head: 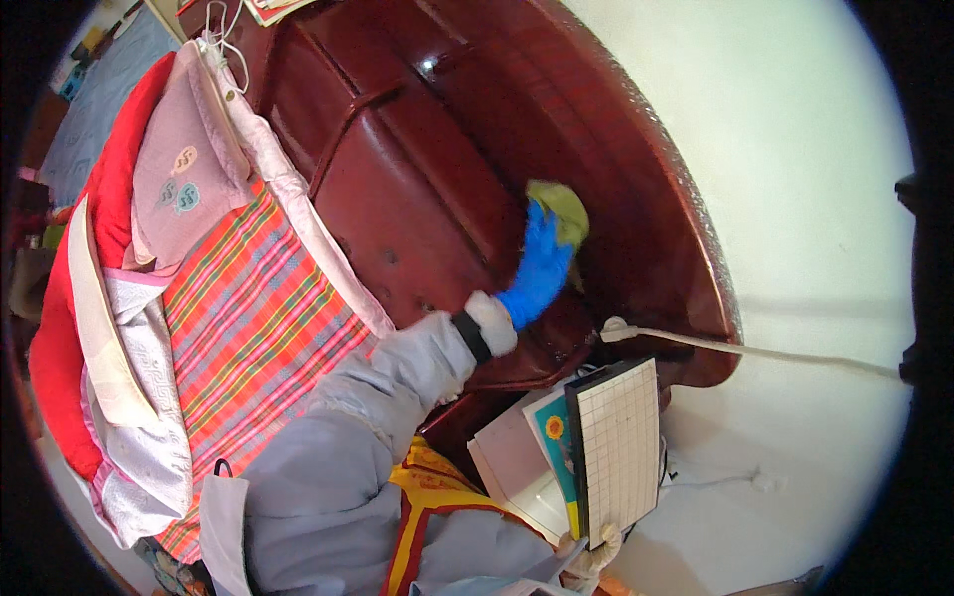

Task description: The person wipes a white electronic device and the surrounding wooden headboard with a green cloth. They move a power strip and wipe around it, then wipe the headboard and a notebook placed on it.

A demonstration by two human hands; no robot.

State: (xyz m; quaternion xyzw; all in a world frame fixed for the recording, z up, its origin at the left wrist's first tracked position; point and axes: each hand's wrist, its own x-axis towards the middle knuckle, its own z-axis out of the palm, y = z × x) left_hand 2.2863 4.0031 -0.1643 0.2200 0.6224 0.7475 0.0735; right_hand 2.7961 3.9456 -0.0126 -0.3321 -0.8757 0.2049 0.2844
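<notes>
My left hand (538, 272), in a blue glove, presses a yellow-green cloth (563, 210) against the dark red headboard (417, 171). The cloth is bunched at the fingertips and its lower part is hidden by the hand. A grey sleeve with a black band at the wrist covers the arm. The headboard has a raised frame, padded-looking panels and a curved top edge along the wall. My right hand is out of view.
A striped sheet (253, 313), a mauve pillow (179, 164) and a red quilt (59, 357) lie left. Beside the headboard stand a gridded board (618, 451) and a teal booklet (551, 432). A white cable (693, 343) crosses the headboard's edge. White wall (805, 186) rises right.
</notes>
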